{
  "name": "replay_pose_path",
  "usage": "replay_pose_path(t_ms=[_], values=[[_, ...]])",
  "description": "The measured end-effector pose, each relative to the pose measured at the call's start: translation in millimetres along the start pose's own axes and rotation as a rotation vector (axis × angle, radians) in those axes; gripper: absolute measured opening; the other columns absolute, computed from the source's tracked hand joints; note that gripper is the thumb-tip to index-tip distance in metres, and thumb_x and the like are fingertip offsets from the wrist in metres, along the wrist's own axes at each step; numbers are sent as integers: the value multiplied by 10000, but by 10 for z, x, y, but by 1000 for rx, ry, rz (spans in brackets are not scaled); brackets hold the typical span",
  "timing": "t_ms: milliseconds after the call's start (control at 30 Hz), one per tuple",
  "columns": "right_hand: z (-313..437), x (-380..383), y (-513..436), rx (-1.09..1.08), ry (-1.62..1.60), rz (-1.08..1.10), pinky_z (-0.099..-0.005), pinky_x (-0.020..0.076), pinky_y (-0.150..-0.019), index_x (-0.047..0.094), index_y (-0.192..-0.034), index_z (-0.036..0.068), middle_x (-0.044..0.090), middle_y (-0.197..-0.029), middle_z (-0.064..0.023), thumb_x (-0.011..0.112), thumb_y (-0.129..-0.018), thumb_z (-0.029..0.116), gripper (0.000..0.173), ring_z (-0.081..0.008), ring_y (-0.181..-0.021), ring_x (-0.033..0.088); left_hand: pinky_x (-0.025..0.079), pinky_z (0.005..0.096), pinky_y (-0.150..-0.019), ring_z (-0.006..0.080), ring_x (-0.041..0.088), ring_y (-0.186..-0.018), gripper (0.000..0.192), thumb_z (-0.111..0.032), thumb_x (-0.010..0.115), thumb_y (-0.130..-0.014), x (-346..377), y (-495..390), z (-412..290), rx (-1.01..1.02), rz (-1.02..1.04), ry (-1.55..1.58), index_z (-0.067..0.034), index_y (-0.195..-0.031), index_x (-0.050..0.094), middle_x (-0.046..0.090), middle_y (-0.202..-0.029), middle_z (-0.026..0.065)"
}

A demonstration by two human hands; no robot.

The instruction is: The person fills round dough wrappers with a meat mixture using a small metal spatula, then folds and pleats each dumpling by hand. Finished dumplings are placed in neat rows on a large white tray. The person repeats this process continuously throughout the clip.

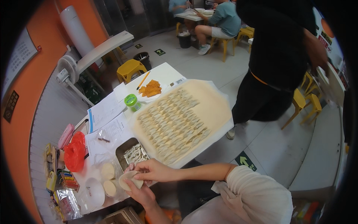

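Both my hands hold one round dough wrapper (131, 180) at the table's near edge. My left hand (142, 193) supports it from below, thumb on its face. My right hand (155, 170) pinches its upper right side. Whether filling lies inside cannot be seen. Just beyond is a rectangular metal container (121, 152) with a shiny, crumpled-looking content. Two stacks of round wrappers (108, 171) lie in clear plastic beside my hands, next to a white bowl (95, 191). Rows of folded dumplings (173, 123) cover much of a large pale board (214, 103).
Papers (107, 112), a green-lidded jar (132, 102), orange food pieces (151, 88) and a red plastic bag (75, 151) are on the white table (165, 71). A fan (68, 68) stands beyond. A person in black (275, 56) stands right of the board; others sit behind.
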State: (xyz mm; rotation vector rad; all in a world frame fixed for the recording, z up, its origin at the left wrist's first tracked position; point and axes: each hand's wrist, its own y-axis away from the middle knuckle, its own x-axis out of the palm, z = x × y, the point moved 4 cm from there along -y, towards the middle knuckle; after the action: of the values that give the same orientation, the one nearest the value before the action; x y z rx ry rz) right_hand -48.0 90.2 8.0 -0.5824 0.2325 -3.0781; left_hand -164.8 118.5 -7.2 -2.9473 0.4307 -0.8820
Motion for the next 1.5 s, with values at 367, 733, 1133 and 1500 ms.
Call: replay_pose_path(t_ms=[367, 733, 1133, 1500], values=[[46, 97, 152, -290, 812, -82, -410, 478, -578, 639, -815, 42, 614, -702, -150, 624, -882, 272, 240, -350, -624, 605, 436, 370, -957, 219, 540, -988, 432, -334, 432, -1038, 1, 84, -56, -60, -181, 233, 19, -1288, 423, 542, -1008, 99], [-125, 259, 179, -205, 548, -94, -359, 470, -528, 607, -770, 1, 615, -654, -122, 604, -909, 209, 251, -244, -541, 593, 442, 354, -933, 228, 552, -1051, 486, -288, 391, -1029, -144, 183, -133, -181, -118, 434, 11, -1412, 359, 540, -1278, 127], [-272, 433, 241, 95, 211, 20, -210, 424, -530, 641, -837, -21, 597, -669, -4, 579, -972, 195, 262, -45, -606, 534, 367, 404, -1091, 314, 362, -1385, 488, -210, 337, -1029, -255, 282, -337, -154, 27, 300, 31, -1451, 294, 379, -1471, 212], [385, -205, 302, -249, 1410, -308, -376, 501, -594, 650, -996, 54, 657, -811, -108, 682, -869, 318, 295, -272, -724, 655, 346, 497, -1117, 370, 400, -1341, 531, -370, 318, -1044, -805, 429, -490, -199, -140, 494, -15, -1439, 321, 411, -1432, 226]])
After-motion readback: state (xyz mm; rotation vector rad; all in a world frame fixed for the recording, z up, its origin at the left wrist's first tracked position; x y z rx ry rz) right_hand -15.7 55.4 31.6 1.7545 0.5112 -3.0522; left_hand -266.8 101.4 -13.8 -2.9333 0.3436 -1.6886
